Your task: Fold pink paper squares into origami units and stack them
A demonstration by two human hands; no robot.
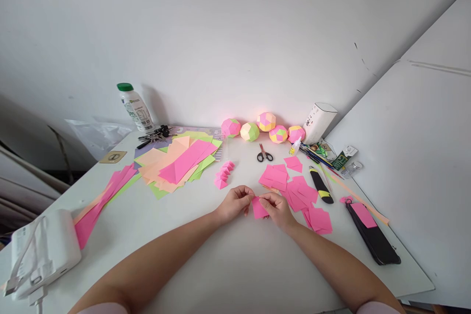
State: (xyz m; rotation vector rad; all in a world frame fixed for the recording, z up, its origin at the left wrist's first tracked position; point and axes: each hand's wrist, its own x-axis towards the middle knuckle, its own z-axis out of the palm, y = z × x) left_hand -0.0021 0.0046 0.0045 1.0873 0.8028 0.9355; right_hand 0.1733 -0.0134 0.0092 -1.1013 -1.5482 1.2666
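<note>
Between my two hands is a small pink paper square (259, 209), held up just above the white table. My left hand (237, 202) pinches its upper left edge with thumb and forefinger. On the other side, my right hand (276, 208) grips the upper right edge the same way. Several loose pink squares (300, 192) lie spread beyond and to the right of my right hand. A short row of folded pink paper pieces (223, 174) stands past my left hand. Farther back are black-handled scissors (265, 154).
Stacked coloured sheets (180, 162) and a white bottle (136, 108) are at the back left. Several faceted paper balls (266, 121) line the wall. A yellow-black cutter (321, 185) and a black pouch (375, 235) lie right. A white power bank (55, 245) sits front left.
</note>
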